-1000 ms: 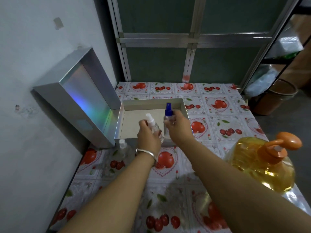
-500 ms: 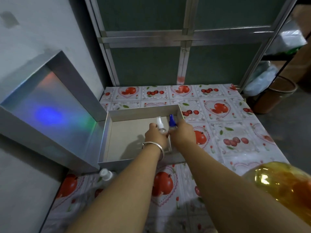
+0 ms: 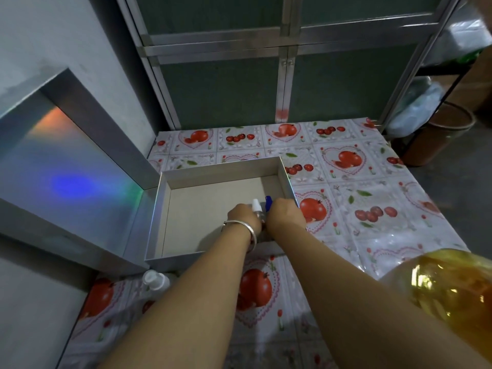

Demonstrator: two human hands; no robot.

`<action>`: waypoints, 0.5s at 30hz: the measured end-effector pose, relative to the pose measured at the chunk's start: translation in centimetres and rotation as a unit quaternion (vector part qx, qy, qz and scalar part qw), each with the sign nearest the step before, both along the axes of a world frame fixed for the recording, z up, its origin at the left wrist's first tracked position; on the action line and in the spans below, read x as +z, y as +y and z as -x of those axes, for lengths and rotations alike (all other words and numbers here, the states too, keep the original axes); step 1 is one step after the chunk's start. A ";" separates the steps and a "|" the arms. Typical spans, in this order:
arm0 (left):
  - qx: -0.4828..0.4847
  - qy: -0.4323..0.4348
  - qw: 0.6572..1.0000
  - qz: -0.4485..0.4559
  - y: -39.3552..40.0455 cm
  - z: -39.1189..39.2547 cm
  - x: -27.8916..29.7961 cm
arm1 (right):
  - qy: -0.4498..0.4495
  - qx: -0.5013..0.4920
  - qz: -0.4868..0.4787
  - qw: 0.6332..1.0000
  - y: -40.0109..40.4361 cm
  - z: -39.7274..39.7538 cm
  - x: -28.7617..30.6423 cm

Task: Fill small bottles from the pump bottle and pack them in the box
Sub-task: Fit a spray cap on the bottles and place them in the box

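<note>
You have two small bottles down inside the box (image 3: 186,179), at about its 4 o'clock corner, close to the right wall and the near wall. The white-cap bottle (image 3: 256,205) is in your left hand (image 3: 243,215); the blue-cap bottle (image 3: 269,202) is in your right hand (image 3: 285,214), and the two stand side by side, nearly touching. Your fingers curl round each bottle — only the caps and a little clear glass show past your knuckles, so whether the bases rest on the box floor yet cannot be told.

This looks like the packing step: both bottles being set into the box. The next move calls for seating them upright against the corner, then loosening each grip straight up so neither cap gets knocked and tips its neighbour.

Another small bottle (image 3: 155,280) with a white cap stands on the cloth (image 3: 372,235) just outside the box, at 7 o'clock of it — that is probably your next pick, though you cannot tell from here whether it is filled. The pump bottle (image 3: 452,288), amber and blurred, sits at 4 o'clock of the box, near your right forearm. The lid (image 3: 66,169) leans open at 9 o'clock.
</note>
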State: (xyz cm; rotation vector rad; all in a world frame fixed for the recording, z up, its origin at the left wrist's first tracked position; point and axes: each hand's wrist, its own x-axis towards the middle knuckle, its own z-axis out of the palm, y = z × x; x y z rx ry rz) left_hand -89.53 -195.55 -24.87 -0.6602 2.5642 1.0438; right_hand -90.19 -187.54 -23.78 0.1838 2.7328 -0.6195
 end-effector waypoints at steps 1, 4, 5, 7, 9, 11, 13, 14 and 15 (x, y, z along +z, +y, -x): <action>-0.005 0.002 1.000 0.006 0.0 -0.2 0.2 | -0.001 0.003 -0.001 1.000 0.0 -0.1 0.1; -0.018 0.030 0.999 0.019 0.1 -1.1 1.1 | 0.012 0.009 0.004 1.000 0.2 -0.8 0.7; -0.018 0.049 0.999 0.016 0.2 -1.7 1.6 | 0.028 0.017 0.005 0.999 0.2 -1.2 1.0; -0.013 0.100 0.995 0.005 0.4 -3.0 2.6 | 0.074 0.042 0.014 0.996 0.2 -2.2 1.7; -0.010 0.154 0.988 0.002 0.3 -4.4 3.7 | 0.123 0.061 0.041 0.990 0.1 -3.2 1.9; -0.013 0.201 0.979 0.010 -0.1 -6.0 4.7 | 0.153 0.066 0.091 0.982 -0.2 -4.5 2.3; 0.006 0.257 0.966 0.017 -0.8 -7.6 5.6 | 0.171 0.082 0.133 0.973 -0.5 -5.9 2.4; 0.023 0.288 0.957 0.020 -1.2 -8.7 6.2 | 0.162 0.106 0.154 0.969 -0.9 -6.9 2.5; 0.042 0.318 0.947 0.021 -1.6 -9.7 6.5 | 0.142 0.135 0.180 0.964 -1.3 -7.7 2.4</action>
